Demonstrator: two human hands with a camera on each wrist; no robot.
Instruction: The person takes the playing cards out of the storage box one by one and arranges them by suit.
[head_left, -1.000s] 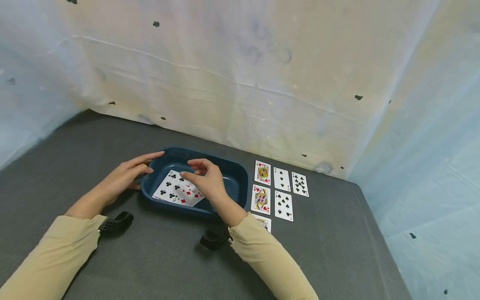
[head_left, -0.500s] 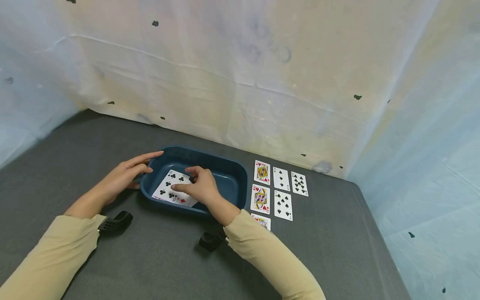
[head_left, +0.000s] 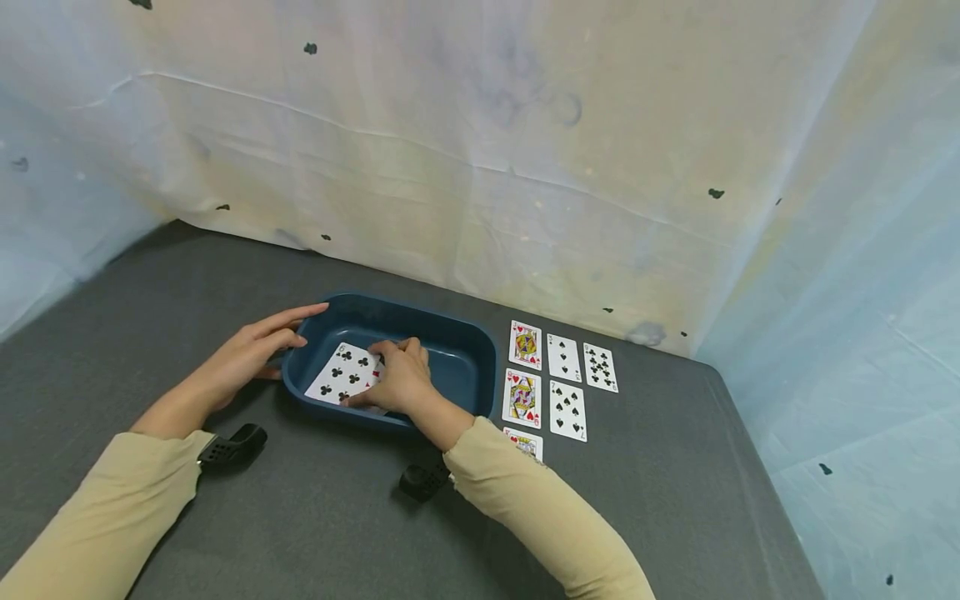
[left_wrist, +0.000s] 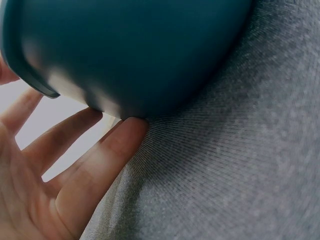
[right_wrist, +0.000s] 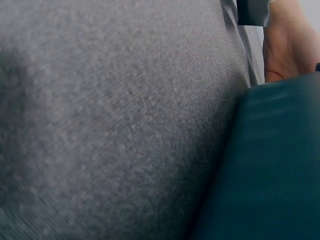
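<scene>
Sleeves (head_left: 558, 521) come nearest me, and the right one overlaps a face card (head_left: 525, 442), so I ought to carry that forearm high and not brush it askew. A dark strap (head_left: 424, 481) hangs under my right wrist too; it needs room at the near rim of the tray (head_left: 457, 371). Inside, toward the tray's left end, lie a club card (head_left: 337, 372), face up, and a diamond card (head_left: 368, 385), mostly hidden by my right hand (head_left: 403, 377). That hand arches over them, thumb toward the near side, fingers toward the far side; whether I have pinched a card or only press on it, I cannot tell. Flat cards will likely cling to the smooth bottom, so I'd best catch an edge, squeeze lightly and lift without bowing it. My left hand (head_left: 251, 354) grasps the tray's left end, some fingers over the rim, others against the outer wall, which should stop it skating on the tabletop (head_left: 315, 517). Right of the tray, the laid cards (head_left: 567, 411) sit face up with narrow gaps, so anything lowered there wants a slow, straight release, well short of the sheet (head_left: 450, 150) behind
</scene>
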